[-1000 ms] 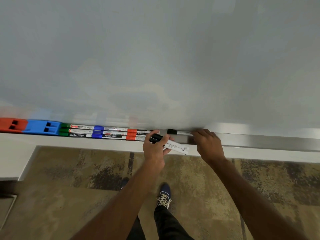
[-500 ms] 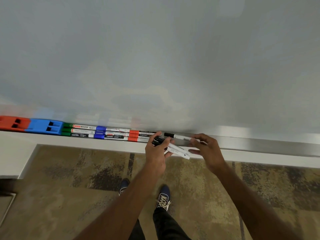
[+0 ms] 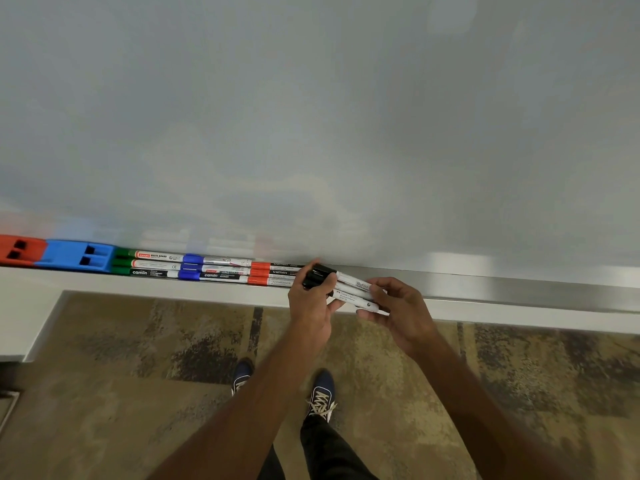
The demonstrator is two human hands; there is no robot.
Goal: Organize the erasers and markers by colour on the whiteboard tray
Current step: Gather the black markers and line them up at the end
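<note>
Both my hands hold a bundle of black-capped markers (image 3: 349,287) just above the metal tray (image 3: 502,289). My left hand (image 3: 311,306) grips the cap end, my right hand (image 3: 398,306) the white barrel end. On the tray to the left lie three red-capped markers (image 3: 273,273), then three blue-capped markers (image 3: 214,268), then green-capped markers (image 3: 149,264). A blue eraser (image 3: 74,256) and a red eraser (image 3: 19,249) sit at the far left of the tray.
The whiteboard (image 3: 311,116) fills the upper view. The tray's right stretch is bare metal. Below are a white ledge (image 3: 34,292), patterned carpet (image 3: 121,375) and my shoes (image 3: 322,393).
My right hand lifted the single black marker off the tray and brought it to the ones in my left hand. Both hands now grip the bundle together.
</note>
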